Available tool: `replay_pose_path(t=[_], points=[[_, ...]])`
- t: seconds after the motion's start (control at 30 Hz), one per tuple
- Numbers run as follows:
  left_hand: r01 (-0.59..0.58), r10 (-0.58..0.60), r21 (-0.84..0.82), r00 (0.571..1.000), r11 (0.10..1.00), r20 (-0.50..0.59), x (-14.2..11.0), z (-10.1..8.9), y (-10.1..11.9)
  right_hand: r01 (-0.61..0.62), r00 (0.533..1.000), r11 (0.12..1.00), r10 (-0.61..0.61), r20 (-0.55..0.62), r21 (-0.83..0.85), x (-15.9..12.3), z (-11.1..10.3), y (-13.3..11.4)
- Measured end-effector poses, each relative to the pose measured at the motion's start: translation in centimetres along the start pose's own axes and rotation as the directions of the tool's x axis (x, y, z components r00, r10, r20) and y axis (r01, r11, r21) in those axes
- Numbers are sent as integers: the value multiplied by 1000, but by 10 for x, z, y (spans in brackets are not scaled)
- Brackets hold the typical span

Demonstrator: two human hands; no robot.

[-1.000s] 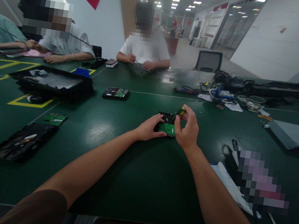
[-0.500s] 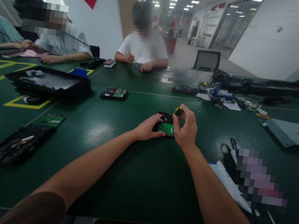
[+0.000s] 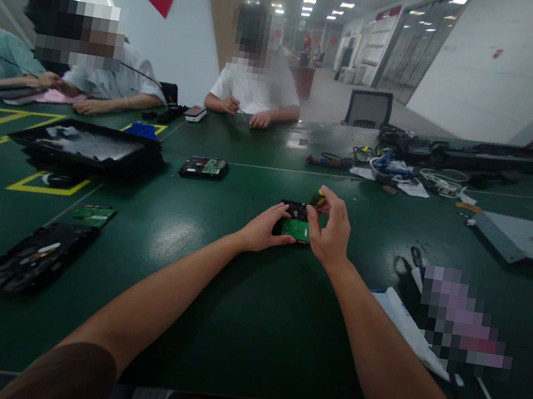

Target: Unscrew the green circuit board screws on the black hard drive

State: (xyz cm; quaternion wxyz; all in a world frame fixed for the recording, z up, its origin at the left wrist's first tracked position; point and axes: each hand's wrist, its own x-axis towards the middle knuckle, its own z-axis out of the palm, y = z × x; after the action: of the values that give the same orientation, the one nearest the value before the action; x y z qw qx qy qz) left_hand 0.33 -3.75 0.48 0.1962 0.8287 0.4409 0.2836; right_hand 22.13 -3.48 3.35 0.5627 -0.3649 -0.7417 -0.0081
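Drive is lying on the table, right between our two sets of fingers, with its green board facing up. Our left hand is clamping one end, thumb pressing the near edge and fingertips pressing the far one. Our right hand is pinching the driver between thumb and fingers, above the other end. We are judging this step as driver work there, though the fingers are hiding the tip, so contact is hard to confirm. Next, we are probably needing a firm left grip and a straight driver. A second drive is resting beyond our left fingertips.
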Motion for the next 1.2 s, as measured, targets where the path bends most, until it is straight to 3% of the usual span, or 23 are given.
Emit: replay_pose_path(t=[0.63,1.2], points=[[-2,2,5,1000,1000,-8,0,0,0,-49,999,998,47,27,48,-2,3,4],[-20,20,8,1000,1000,-8,0,-1,1,4,998,1000,-3,56,-25,1,0,-1]])
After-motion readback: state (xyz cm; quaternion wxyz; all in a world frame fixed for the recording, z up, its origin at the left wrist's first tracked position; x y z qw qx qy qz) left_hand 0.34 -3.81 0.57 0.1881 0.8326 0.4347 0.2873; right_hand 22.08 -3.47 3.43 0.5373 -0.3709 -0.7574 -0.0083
